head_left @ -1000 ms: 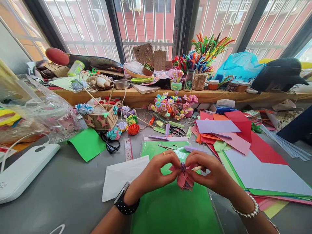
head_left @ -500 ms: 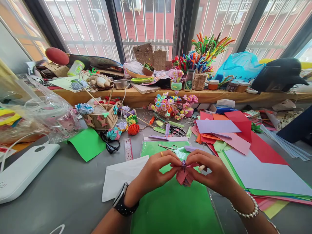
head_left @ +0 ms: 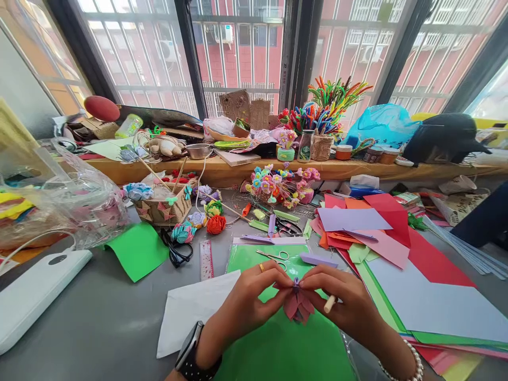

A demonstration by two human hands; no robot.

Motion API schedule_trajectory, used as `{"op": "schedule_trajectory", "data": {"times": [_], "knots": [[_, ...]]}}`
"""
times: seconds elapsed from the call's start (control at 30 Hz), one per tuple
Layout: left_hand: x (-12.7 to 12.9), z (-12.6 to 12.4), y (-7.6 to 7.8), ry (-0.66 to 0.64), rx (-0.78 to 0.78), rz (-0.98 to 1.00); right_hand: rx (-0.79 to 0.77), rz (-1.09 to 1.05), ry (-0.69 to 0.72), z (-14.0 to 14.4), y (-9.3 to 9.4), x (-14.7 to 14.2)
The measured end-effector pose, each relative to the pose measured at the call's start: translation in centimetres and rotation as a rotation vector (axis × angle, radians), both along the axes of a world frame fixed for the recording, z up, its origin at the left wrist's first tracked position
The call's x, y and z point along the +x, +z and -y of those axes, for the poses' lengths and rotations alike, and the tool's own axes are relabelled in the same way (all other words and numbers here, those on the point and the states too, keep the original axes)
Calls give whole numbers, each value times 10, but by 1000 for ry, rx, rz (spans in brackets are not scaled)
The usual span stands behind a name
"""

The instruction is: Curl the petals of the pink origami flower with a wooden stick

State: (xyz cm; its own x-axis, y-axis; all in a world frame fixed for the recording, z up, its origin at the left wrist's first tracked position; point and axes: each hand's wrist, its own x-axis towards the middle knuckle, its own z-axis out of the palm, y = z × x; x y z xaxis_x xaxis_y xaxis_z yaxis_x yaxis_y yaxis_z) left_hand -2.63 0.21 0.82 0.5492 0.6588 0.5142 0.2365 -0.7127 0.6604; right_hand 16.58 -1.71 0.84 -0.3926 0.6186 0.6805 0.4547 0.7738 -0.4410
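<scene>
Pink paper flower (head_left: pixel 298 304) sits lower now, pinched by my left hand (head_left: pixel 254 296) & right hand (head_left: pixel 345 299); stick (head_left: pixel 329 303) tucked in right. Petals nearly shaped.

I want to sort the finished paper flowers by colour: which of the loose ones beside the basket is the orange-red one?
The orange-red flower lies on the grey table right of the basket; the teal-pink flower lies to its left, the yellow-green flower behind it.
</scene>
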Motion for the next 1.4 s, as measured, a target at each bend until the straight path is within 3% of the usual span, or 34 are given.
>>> {"op": "schedule_trajectory", "data": {"times": [0.27,0.47,0.7,0.87,0.97,1.17,1.4], "knots": [[-1,-6,-4,-2,22,-62,109,54,-28,-3,-5,-3],[0,-7,-9,20,93,-72,129,94,-15,-6,-12,-1],[-1,-9,-9,-5,49,-85,117,60,-11,-7,-13,-3],[-1,-5,-2,-28,-55,-76,-48,49,72,-5,-4,1],[-1,0,6,-35,-180,-88,-236,62,97,-2,3,3],[2,1,10,-79,-468,-8,-532,90,29,2,9,2],[6,-2,5,-132,-728,180,-663,-8,3,2,16,1]]}}
